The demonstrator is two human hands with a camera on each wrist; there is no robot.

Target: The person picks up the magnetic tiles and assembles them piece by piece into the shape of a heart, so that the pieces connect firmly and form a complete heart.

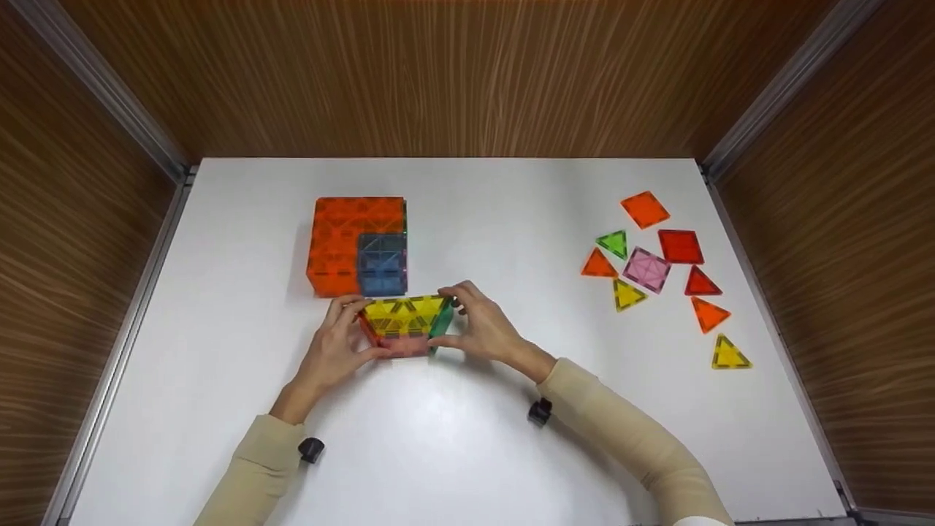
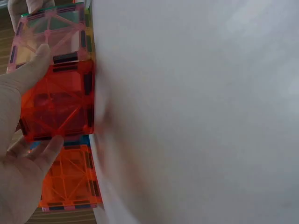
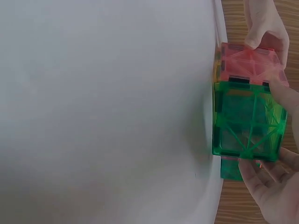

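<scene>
Head view: left hand (image 1: pixel 334 352) and right hand (image 1: pixel 485 325) pinch the near tile box (image 1: pixel 400 318)! Likely light, stiff, weak-seamed; best gripped at opposite sides.

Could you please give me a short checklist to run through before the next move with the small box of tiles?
1. Left hand holding the small box at its red side: ok.
2. Right hand holding it at its green side: ok.
3. Pink side meeting the red and green sides edge to edge: ok, as both wrist views show.
4. Small box clear of the orange block with the blue corner: cannot tell; they look close, but contact is unclear.
5. Loose tiles away from both hands: ok, they lie off to the right.
</scene>
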